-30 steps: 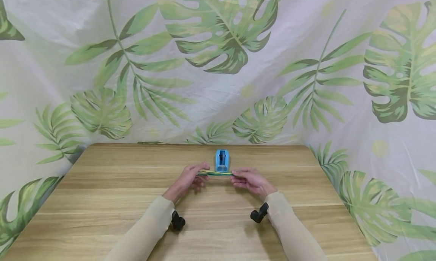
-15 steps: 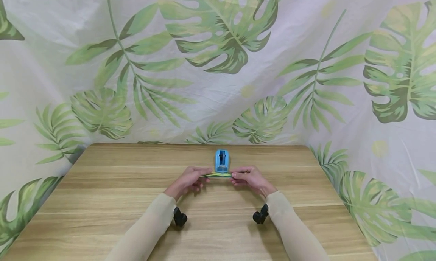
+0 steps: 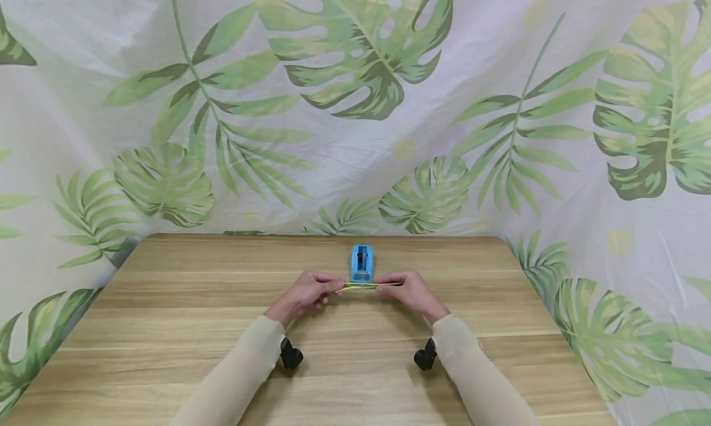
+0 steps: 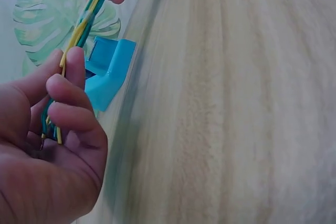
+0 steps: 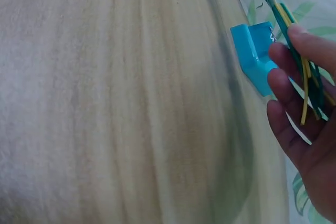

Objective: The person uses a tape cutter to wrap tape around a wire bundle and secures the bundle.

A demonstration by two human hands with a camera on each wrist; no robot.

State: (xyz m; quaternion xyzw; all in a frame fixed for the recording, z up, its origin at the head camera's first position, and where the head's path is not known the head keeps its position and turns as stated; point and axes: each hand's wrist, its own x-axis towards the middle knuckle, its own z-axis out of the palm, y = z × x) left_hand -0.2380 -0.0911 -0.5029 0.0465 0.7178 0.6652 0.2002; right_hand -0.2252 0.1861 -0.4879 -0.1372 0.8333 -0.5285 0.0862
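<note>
A bundle of thin yellow and green wires (image 3: 360,286) stretches between my two hands, above the table. My left hand (image 3: 304,294) pinches one end between thumb and fingers; in the left wrist view, loose wire ends poke out below its fingers (image 4: 73,111). At the other end, my right hand (image 3: 412,294) pinches the bundle, and several wire ends (image 5: 305,93) fan out across the palm in the right wrist view. Just beyond the wires stands a blue tape dispenser (image 3: 362,263); its toothed cutting edge faces my hands.
The wood-grain table (image 3: 211,327) reaches back to a hanging leaf-print cloth (image 3: 344,154). Black wrist cameras (image 3: 291,354) are strapped to both sleeves.
My left hand has shifted slightly right and its thumb has come down onto the wires. The span of wire between the hands looks shorter. The tape dispenser stays put.
</note>
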